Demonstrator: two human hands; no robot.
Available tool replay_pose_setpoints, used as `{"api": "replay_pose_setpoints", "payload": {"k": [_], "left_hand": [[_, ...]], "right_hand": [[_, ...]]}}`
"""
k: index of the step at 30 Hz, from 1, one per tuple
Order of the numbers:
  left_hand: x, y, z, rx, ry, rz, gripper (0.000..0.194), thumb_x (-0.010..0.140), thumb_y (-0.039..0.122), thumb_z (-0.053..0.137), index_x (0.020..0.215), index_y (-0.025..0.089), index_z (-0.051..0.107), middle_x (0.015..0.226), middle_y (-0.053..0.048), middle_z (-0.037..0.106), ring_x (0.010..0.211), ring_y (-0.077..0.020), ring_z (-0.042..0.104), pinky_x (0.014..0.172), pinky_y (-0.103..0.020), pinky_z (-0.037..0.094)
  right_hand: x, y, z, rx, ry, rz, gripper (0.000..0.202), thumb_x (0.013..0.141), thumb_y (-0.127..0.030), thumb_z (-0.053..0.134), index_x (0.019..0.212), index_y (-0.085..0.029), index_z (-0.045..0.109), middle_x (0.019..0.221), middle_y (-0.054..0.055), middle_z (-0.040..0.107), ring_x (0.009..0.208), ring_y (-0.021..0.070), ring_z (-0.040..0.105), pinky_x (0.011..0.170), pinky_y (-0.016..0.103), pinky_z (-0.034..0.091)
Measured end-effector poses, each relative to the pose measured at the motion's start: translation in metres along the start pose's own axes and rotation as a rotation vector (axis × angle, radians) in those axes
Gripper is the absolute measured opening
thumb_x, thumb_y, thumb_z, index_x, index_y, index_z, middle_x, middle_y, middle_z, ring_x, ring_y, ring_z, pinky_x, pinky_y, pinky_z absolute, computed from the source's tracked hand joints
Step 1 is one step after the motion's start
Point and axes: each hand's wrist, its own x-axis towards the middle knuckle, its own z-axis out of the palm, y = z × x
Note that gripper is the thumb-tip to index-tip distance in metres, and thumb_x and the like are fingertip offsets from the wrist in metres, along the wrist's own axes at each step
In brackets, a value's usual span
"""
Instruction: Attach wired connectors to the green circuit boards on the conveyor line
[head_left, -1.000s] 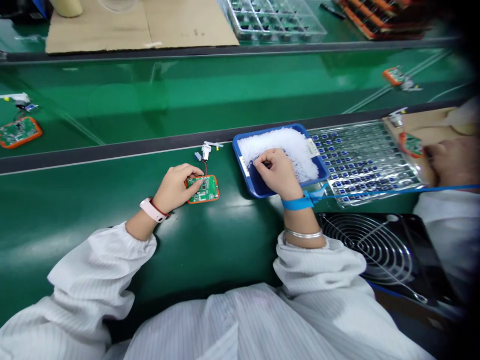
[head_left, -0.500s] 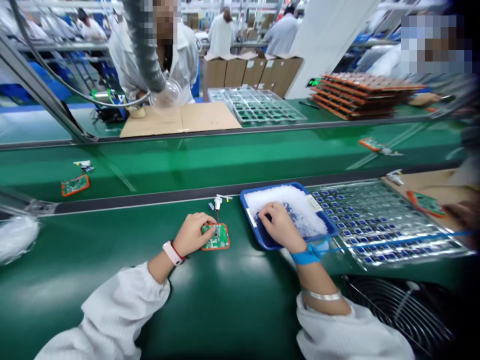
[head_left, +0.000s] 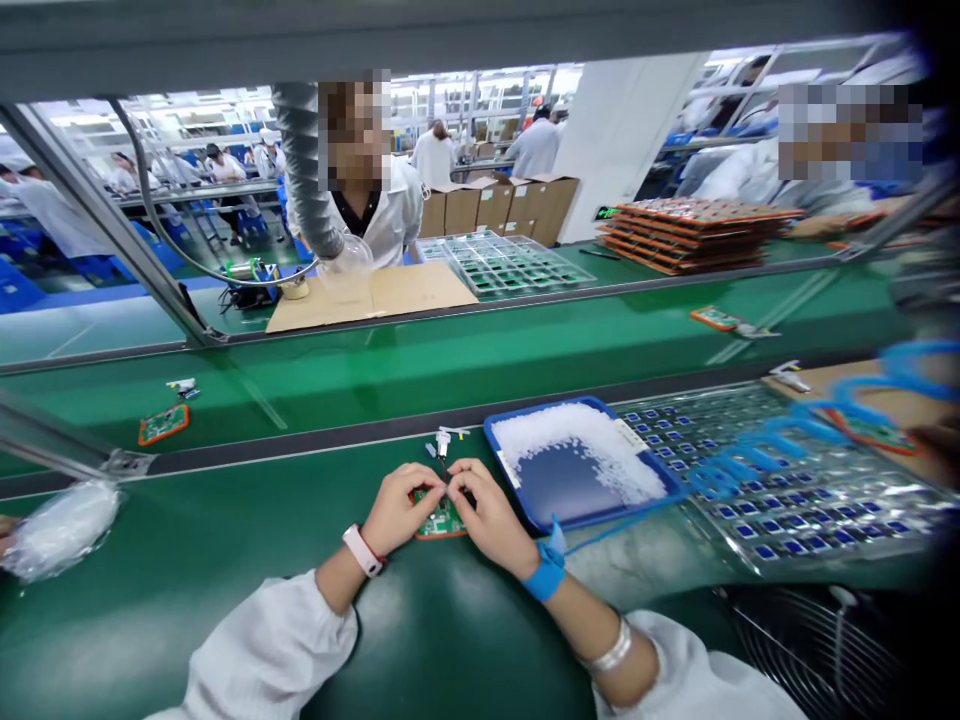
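A green circuit board (head_left: 444, 524) with an orange rim lies on the green bench, partly hidden under my fingers. A thin cable runs from its far edge to a white connector (head_left: 443, 440). My left hand (head_left: 403, 508) is closed in a pinch over the board's upper left part. From the right, my right hand (head_left: 491, 515) pinches too, its fingertips meeting the left ones over the far edge where the cable leaves. What the fingertips grip is too small to make out. Beside my right hand sits a blue tray (head_left: 540, 515) with small white pieces (head_left: 547, 425).
Right of the tray lies a clear blister tray (head_left: 750, 540) of small blue-dark parts, with a coiled blue cord (head_left: 795, 435) above it. A black fan (head_left: 817, 640) stands at lower right. Boards, including one at left (head_left: 163, 425), lie on the green belt (head_left: 420, 370). A co-worker (head_left: 397, 200) is opposite.
My right hand has left the blue tray and moved left to the board, meeting my left hand. A bare patch of tray floor has widened. The head view has tilted up.
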Motion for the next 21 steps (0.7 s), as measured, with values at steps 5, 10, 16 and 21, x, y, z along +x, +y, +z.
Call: {"api": "replay_pose_setpoints", "payload": {"k": [5, 10, 16, 21], "left_hand": [[0.001, -0.004, 0.001, 0.03, -0.017, -0.042, 0.01, 0.079, 0.02, 0.059, 0.075, 0.019, 0.068, 0.086, -0.004, 0.068, 0.086, -0.0172, 0.061, 0.081, -0.031, 0.046], [0.0, -0.004, 0.003, 0.112, -0.029, -0.061, 0.012, 0.078, 0.018, 0.058, 0.071, 0.019, 0.067, 0.086, -0.004, 0.067, 0.086, -0.0176, 0.061, 0.081, -0.031, 0.047], [-0.001, -0.003, 0.004, 0.229, -0.03, -0.032, 0.015, 0.082, 0.021, 0.054, 0.074, 0.02, 0.066, 0.088, -0.004, 0.067, 0.085, -0.0186, 0.061, 0.08, -0.033, 0.046], [0.006, -0.001, 0.002, 0.201, -0.055, -0.126, 0.014, 0.077, 0.017, 0.056, 0.067, 0.018, 0.066, 0.08, -0.003, 0.067, 0.078, -0.0172, 0.062, 0.075, -0.03, 0.047]], "right_hand": [[0.0, 0.01, -0.003, -0.008, -0.038, -0.002, 0.014, 0.087, -0.017, 0.041, 0.076, -0.018, 0.048, 0.096, 0.008, 0.049, 0.096, 0.0189, 0.049, 0.086, 0.037, 0.042], [0.001, 0.013, 0.0, -0.047, -0.057, -0.041, 0.015, 0.085, -0.013, 0.041, 0.072, -0.018, 0.047, 0.091, 0.007, 0.05, 0.09, 0.0184, 0.049, 0.08, 0.037, 0.043], [0.003, 0.015, 0.003, -0.049, -0.023, -0.019, 0.015, 0.084, -0.012, 0.041, 0.072, -0.018, 0.046, 0.089, 0.007, 0.049, 0.087, 0.0178, 0.049, 0.077, 0.035, 0.044], [0.006, 0.017, 0.003, -0.076, -0.054, 0.022, 0.016, 0.082, -0.011, 0.041, 0.068, -0.018, 0.045, 0.084, 0.006, 0.049, 0.083, 0.0172, 0.05, 0.075, 0.033, 0.043]]}}
